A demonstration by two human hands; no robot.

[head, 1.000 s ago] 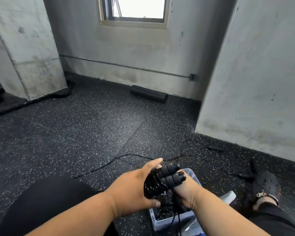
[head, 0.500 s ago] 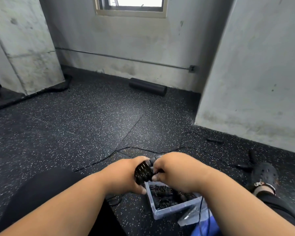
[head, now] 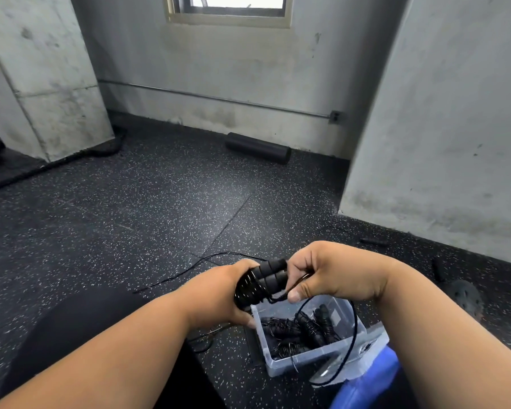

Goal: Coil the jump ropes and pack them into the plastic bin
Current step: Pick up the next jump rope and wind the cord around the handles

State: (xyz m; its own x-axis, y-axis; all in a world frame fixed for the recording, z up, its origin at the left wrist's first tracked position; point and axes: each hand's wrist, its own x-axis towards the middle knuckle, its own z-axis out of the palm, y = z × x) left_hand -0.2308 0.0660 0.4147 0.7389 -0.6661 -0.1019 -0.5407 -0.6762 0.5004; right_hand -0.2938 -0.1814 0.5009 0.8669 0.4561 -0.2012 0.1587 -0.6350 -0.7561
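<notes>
Setting: bare concrete walls (head: pixel 248 69) are closing in a black speckled rubber floor (head: pixel 130 208); a window (head: pixel 227 8) is showing at the top edge, and a black foam roller (head: pixel 258 148) is lying against the far wall.
Left hand: the left hand (head: pixel 219 293) is gripping a black jump rope bundle (head: pixel 258 283), its two ridged handles side by side and thin cord wound round them, fingers curled about the wound end.
Right hand: the right hand (head: pixel 334 274) is pinching the thin black cord (head: pixel 353 329) beside the handle tips, thumb and fingers bent; the cord is hanging down in a loop over the bin's right side.
Bin: a clear rectangular plastic bin (head: pixel 304 360) is sitting on the floor just below both hands, lidless.
Bin contents: several coiled black jump ropes (head: pixel 304 329) are lying packed inside, handles wrapped in cord; the exact count cannot be told.
Beside bin: a clear lid-like piece (head: pixel 366 346) is lying at its right, touching a blue object (head: pixel 369 382).
Floor: another loose black rope (head: pixel 201 262) is trailing across the floor beyond the hands, and a black perforated clog (head: pixel 466 299) is showing at right.
</notes>
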